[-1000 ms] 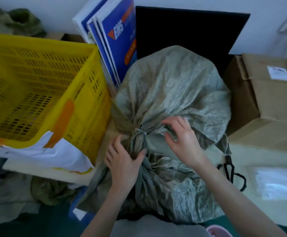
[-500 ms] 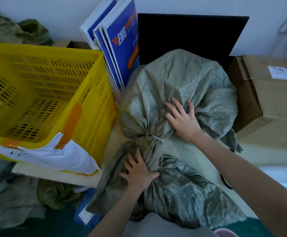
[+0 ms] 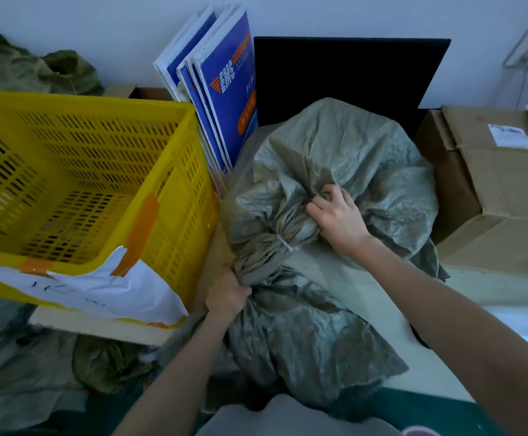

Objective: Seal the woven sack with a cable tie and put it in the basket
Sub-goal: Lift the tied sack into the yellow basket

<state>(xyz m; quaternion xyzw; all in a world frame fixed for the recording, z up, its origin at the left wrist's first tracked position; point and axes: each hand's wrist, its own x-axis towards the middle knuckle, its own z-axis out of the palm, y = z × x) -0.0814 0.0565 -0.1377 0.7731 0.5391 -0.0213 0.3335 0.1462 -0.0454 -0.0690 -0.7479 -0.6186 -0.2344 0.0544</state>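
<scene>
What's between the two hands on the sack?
Head view: the grey-green woven sack's gathered neck, cinched by a white cable tie, between left hand and right hand.

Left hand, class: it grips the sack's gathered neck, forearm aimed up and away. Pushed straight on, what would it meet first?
Most likely the cable tie around the woven sack, just beyond the left hand, then the sack's full body; depth is uncertain.

The woven sack [image 3: 335, 171] is set at centre, the basket [image 3: 174, 158] just beside it on the left, cardboard boxes [image 3: 492, 190] on the right. Envelopes [image 3: 225, 99] are propped behind, between basket and sack. The cable tie [image 3: 284, 245] is cinched round the neck, which is flanked by the left hand [image 3: 228, 294] below and the right hand [image 3: 339, 220] above.
</scene>
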